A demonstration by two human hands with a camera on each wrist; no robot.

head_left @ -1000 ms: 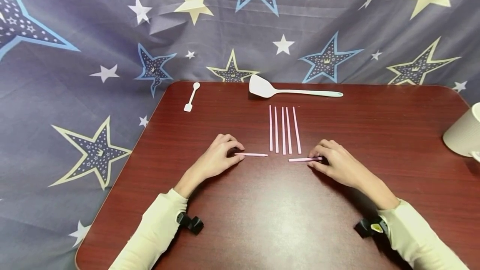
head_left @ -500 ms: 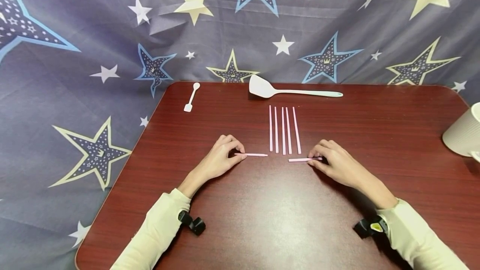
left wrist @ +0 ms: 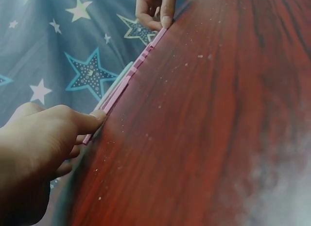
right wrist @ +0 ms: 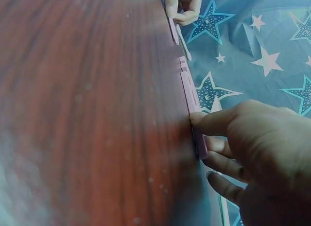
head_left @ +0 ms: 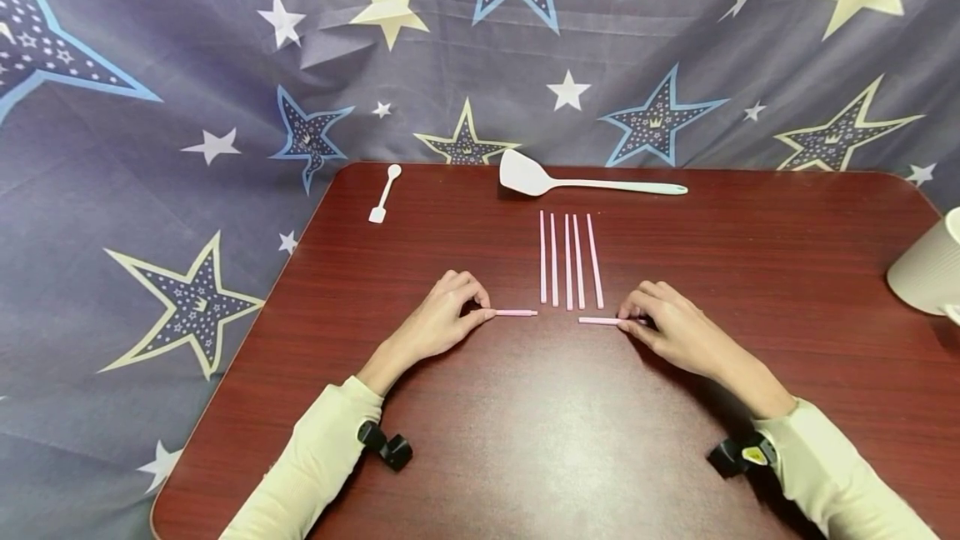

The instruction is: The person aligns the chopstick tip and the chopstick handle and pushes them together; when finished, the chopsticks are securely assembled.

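Observation:
My left hand (head_left: 435, 319) pinches the left end of a slim pink stick (head_left: 516, 312) between thumb and finger. That stick lies sideways and has a narrower tip at its right end. Opposite it, my right hand (head_left: 671, 327) pinches a second pink stick (head_left: 597, 321), whose free end points left. A short gap separates the two free ends. Just beyond them, several more pink sticks (head_left: 567, 261) lie side by side, pointing away from me. In the right wrist view, the right thumb (right wrist: 199, 118) presses on the near stick (right wrist: 187, 90), and the other fingers are behind it.
A white spatula (head_left: 525, 174) with a pale green handle end lies at the back of the brown table (head_left: 555, 440). A small white scoop (head_left: 385, 194) is at the back left. A cream ribbed mug (head_left: 926, 269) stands at the right edge. A star-patterned cloth (head_left: 225, 207) hangs behind.
My left thumb and finger have come together on the left stick, which has shifted very slightly toward me. My right hand and its stick have barely moved.

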